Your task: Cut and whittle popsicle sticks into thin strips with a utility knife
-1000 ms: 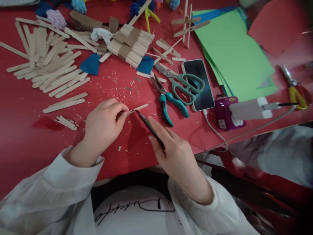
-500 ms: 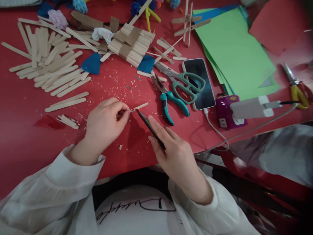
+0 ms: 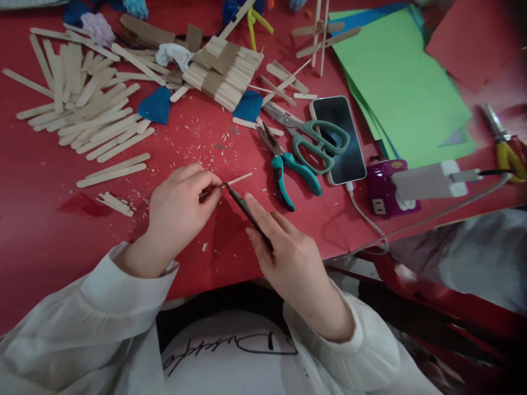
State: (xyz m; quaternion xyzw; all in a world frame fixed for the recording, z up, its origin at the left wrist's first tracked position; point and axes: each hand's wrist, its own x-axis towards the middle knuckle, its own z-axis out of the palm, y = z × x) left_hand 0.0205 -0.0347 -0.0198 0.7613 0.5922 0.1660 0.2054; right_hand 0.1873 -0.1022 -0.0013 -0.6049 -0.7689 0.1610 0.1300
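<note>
1. The person sits at a red table [image 3: 37,230], with both hands close together near its front edge.
2. The left hand [image 3: 181,206] is closed, and its fingertips pinch one end of a small wooden stick [image 3: 237,179].
3. This stick lies low over the table, just in front of the person. Its free end points to the right, toward the teal pliers [image 3: 285,171].
4. The right hand [image 3: 284,252] is closed around a thin dark knife [image 3: 246,210], with the forefinger laid along its back.
5. The tip of the knife touches the stick just beside the left fingertips.
6. Many small wood chips [image 3: 197,145] lie on the table around the hands.
7. Beyond the pliers lie green scissors [image 3: 319,141], partly on top of a phone [image 3: 343,159] with a dark screen.
8. To the right of the phone are a purple power strip [image 3: 381,189] and a white charger [image 3: 428,181] plugged into it.
9. Far to the left is a loose pile of wooden sticks [image 3: 82,109]. A bundle of sticks with cardboard strips [image 3: 222,71] is at the top centre.
10. Green paper sheets [image 3: 399,93] lie at the top right, well apart from the hands.
</note>
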